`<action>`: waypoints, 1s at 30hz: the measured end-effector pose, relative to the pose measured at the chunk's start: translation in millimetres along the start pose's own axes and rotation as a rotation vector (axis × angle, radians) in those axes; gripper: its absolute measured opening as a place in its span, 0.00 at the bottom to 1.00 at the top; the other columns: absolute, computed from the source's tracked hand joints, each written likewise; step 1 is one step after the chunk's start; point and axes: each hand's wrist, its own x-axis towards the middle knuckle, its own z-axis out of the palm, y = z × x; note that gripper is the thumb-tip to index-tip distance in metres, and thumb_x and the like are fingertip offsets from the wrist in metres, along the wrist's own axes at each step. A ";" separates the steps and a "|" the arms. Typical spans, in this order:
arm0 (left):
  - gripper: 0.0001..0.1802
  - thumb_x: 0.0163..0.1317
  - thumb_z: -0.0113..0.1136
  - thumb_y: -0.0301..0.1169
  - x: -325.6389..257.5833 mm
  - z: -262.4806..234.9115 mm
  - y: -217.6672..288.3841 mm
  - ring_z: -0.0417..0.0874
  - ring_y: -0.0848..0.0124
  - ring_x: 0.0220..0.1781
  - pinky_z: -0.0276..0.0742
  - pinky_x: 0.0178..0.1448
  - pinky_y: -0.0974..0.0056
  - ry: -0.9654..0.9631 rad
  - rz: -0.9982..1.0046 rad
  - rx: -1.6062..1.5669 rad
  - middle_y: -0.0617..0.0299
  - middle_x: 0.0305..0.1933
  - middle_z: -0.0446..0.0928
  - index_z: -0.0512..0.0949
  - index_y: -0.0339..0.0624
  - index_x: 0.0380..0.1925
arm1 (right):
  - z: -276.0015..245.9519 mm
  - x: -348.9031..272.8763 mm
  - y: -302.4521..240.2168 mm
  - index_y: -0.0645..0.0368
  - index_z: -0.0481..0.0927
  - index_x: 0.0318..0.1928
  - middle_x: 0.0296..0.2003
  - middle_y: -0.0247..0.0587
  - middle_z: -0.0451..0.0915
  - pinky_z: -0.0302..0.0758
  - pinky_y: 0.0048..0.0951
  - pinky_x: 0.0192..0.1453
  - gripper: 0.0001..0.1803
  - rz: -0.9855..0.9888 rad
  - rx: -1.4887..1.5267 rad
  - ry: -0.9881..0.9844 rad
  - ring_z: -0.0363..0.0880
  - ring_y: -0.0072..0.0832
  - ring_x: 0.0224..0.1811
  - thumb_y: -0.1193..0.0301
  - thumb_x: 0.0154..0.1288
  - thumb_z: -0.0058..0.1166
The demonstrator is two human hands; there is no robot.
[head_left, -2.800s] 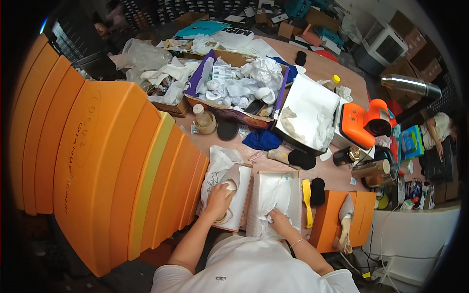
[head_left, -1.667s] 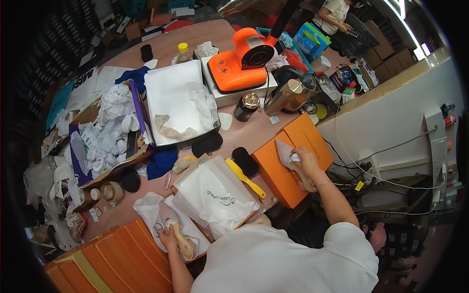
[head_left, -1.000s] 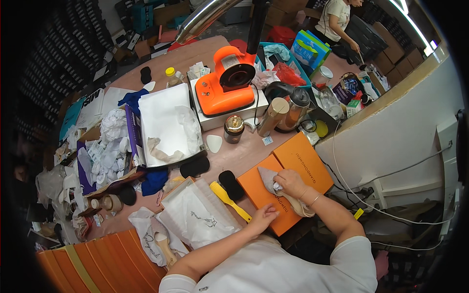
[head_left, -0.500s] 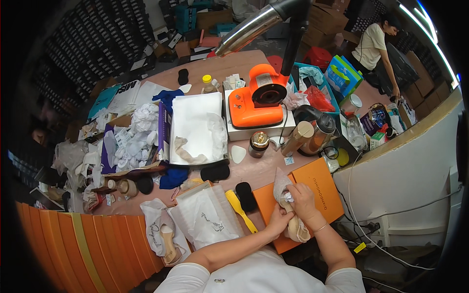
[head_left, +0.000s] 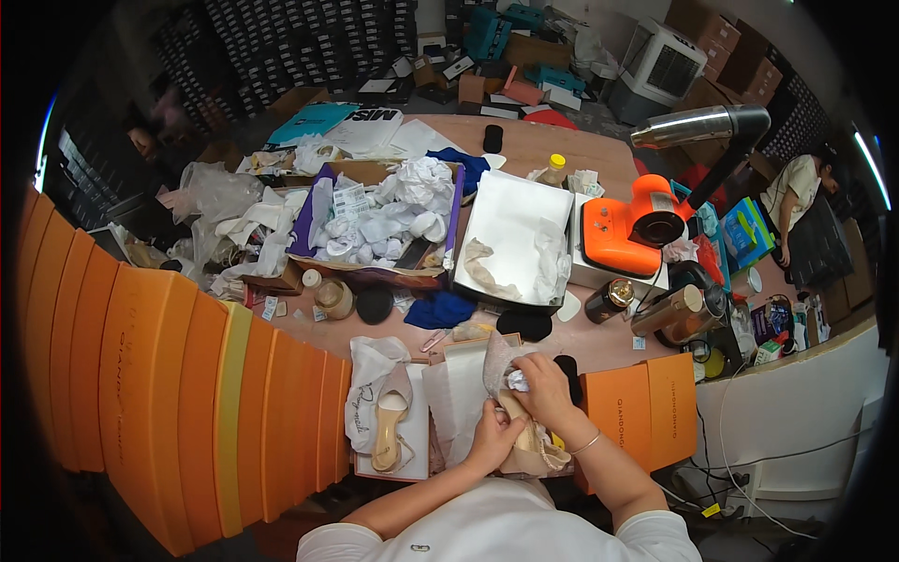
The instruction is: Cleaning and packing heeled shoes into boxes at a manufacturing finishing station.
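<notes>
A slingback shoe with a pale glittery pointed toe is held up between my hands, its toe pointing away from me. My left hand pinches the shoe's side near the opening. At the mouth of the toe, my right hand has its fingers closed on a crumpled white paper wad. Beneath the hands lies an open shoe box lined with white tissue. In its left part rests a matching shoe, sole down, beside a printed white wrapper.
Stacked orange shoe boxes rise at the left. An orange lid lies to the right. Farther off are a purple box of crumpled paper, a white tray, an orange blower and a dark jar. A person works at far right.
My view has turned left. Both hands have carried the shoe leftward, from above the orange lid to above the tissue-lined box. The grip on shoe and paper looks much the same.
</notes>
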 end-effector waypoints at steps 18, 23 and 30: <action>0.21 0.65 0.54 0.28 -5.4 -65.3 -32.9 0.79 0.70 0.46 0.77 0.46 0.68 0.072 -0.332 -0.032 0.50 0.46 0.75 0.58 0.31 0.51 | 88.4 4.5 7.3 0.61 0.80 0.42 0.36 0.47 0.78 0.75 0.40 0.44 0.19 0.155 0.115 -0.362 0.78 0.47 0.41 0.70 0.48 0.68; 0.22 0.65 0.54 0.32 2.6 -71.6 -47.8 0.78 0.68 0.45 0.76 0.46 0.67 0.129 -0.361 0.087 0.51 0.45 0.75 0.60 0.31 0.51 | 115.6 -12.0 17.4 0.62 0.78 0.49 0.38 0.49 0.78 0.75 0.40 0.45 0.24 0.164 0.125 -0.392 0.77 0.49 0.42 0.70 0.49 0.67; 0.25 0.62 0.57 0.34 5.1 -74.1 -52.0 0.78 0.69 0.44 0.76 0.44 0.66 0.142 -0.390 0.197 0.51 0.44 0.73 0.61 0.31 0.52 | 136.5 -15.8 31.7 0.62 0.79 0.48 0.43 0.54 0.80 0.76 0.38 0.47 0.23 0.432 0.291 -0.429 0.80 0.49 0.44 0.67 0.51 0.67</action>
